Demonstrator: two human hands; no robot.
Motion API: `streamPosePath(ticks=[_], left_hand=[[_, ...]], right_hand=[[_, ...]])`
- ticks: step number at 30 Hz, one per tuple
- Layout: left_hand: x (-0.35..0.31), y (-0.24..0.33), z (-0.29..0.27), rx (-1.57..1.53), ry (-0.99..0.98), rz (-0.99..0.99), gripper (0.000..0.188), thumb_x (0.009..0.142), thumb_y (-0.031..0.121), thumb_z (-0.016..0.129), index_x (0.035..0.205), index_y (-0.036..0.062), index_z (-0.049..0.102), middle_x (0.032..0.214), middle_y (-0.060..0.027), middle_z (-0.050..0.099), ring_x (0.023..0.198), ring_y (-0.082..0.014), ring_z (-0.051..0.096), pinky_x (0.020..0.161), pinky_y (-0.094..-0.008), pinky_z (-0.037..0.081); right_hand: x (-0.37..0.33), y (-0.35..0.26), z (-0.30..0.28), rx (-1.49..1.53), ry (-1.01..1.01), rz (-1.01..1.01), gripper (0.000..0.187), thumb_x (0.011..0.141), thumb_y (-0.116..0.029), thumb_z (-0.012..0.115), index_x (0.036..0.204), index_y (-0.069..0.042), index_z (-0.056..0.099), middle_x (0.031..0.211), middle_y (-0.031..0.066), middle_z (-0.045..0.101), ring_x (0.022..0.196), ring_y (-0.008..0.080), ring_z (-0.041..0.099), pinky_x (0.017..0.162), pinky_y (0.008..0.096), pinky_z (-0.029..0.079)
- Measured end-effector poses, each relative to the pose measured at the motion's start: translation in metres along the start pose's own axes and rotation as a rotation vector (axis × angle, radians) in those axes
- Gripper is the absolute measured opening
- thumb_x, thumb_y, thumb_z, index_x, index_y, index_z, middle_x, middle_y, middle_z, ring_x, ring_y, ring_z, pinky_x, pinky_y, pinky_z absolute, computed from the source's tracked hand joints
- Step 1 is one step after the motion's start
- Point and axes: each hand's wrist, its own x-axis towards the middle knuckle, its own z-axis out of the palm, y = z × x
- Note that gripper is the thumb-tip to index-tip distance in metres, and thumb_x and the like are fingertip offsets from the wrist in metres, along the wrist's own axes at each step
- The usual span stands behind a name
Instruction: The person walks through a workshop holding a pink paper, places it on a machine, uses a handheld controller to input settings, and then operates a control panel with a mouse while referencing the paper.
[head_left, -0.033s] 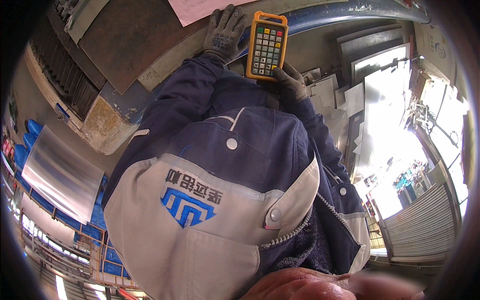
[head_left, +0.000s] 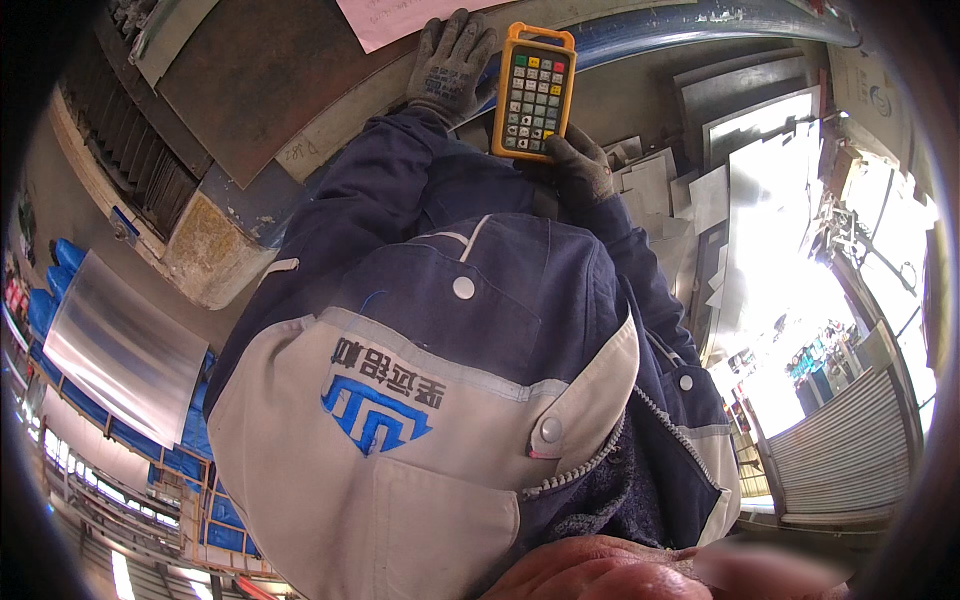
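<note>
My left hand (head_left: 449, 72), in a dark grey work glove, lies flat at the edge of a work surface with its fingers stretched upward. Nothing shows in its grasp. Just right of it, my gloved right hand (head_left: 582, 166) grips the lower right corner of a handheld remote control (head_left: 533, 92). The thumb is over its lower edge; the other fingers are hidden behind it. The remote has an orange-yellow casing with a loop handle on top and rows of small keys, mostly grey, with green, red and yellow ones. It is held upright, facing me.
A pink paper sheet (head_left: 392, 22) lies beyond my left hand, beside a brown metal plate (head_left: 255, 80). A blue pipe (head_left: 690, 33) curves behind the remote. Metal sheets (head_left: 765, 190) and offcuts stand to the right. At the left hangs a shiny curved sheet (head_left: 125, 345).
</note>
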Motion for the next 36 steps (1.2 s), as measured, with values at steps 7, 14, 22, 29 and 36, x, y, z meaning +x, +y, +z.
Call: streamPosePath(ticks=[7, 14, 22, 29, 36], left_hand=[[-0.001, 0.002, 0.0, 0.002, 0.008, 0.006, 0.074, 0.082, 0.045, 0.078, 0.146, 0.0171, 0.054, 0.154, -0.0104, 0.048, 0.151, -0.0312, 0.034, 0.123, -0.0585, 0.024], [-0.002, 0.003, 0.0, -0.006, 0.005, 0.004, 0.074, 0.082, 0.044, 0.078, 0.147, 0.0172, 0.053, 0.154, -0.0107, 0.048, 0.151, -0.0316, 0.034, 0.123, -0.0586, 0.024], [-0.005, 0.004, 0.004, -0.024, 0.025, 0.007, 0.071, 0.083, 0.042, 0.077, 0.145, 0.0176, 0.054, 0.154, -0.0107, 0.049, 0.151, -0.0313, 0.035, 0.123, -0.059, 0.024], [-0.006, 0.006, 0.003, -0.041, 0.048, 0.008, 0.069, 0.082, 0.042, 0.077, 0.143, 0.0174, 0.055, 0.153, -0.0102, 0.05, 0.15, -0.0315, 0.036, 0.123, -0.0596, 0.025], [-0.008, 0.006, 0.0, -0.046, 0.082, 0.049, 0.06, 0.089, 0.046, 0.073, 0.137, 0.012, 0.06, 0.148, -0.0124, 0.053, 0.148, -0.0329, 0.038, 0.122, -0.0576, 0.025]], right_hand=[[-0.003, -0.001, 0.0, -0.005, -0.001, 0.007, 0.062, 0.096, -0.026, 0.074, 0.143, 0.007, 0.051, 0.128, 0.0227, 0.067, 0.112, 0.0361, 0.07, 0.093, 0.0479, 0.063], [-0.005, 0.002, -0.003, -0.007, -0.013, -0.007, 0.063, 0.097, -0.026, 0.073, 0.145, 0.007, 0.049, 0.128, 0.0226, 0.067, 0.11, 0.036, 0.071, 0.092, 0.0475, 0.064], [-0.003, 0.006, -0.01, 0.005, -0.031, -0.005, 0.066, 0.095, -0.027, 0.075, 0.145, 0.007, 0.049, 0.128, 0.0227, 0.066, 0.111, 0.0359, 0.071, 0.093, 0.0482, 0.063], [-0.009, 0.006, -0.012, -0.001, -0.005, 0.022, 0.065, 0.095, -0.026, 0.075, 0.145, 0.006, 0.049, 0.131, 0.0232, 0.064, 0.114, 0.0361, 0.069, 0.095, 0.049, 0.062], [-0.012, -0.002, -0.005, 0.06, -0.047, -0.015, 0.064, 0.095, -0.023, 0.073, 0.145, 0.007, 0.048, 0.131, 0.0234, 0.064, 0.117, 0.034, 0.068, 0.098, 0.0468, 0.06]])
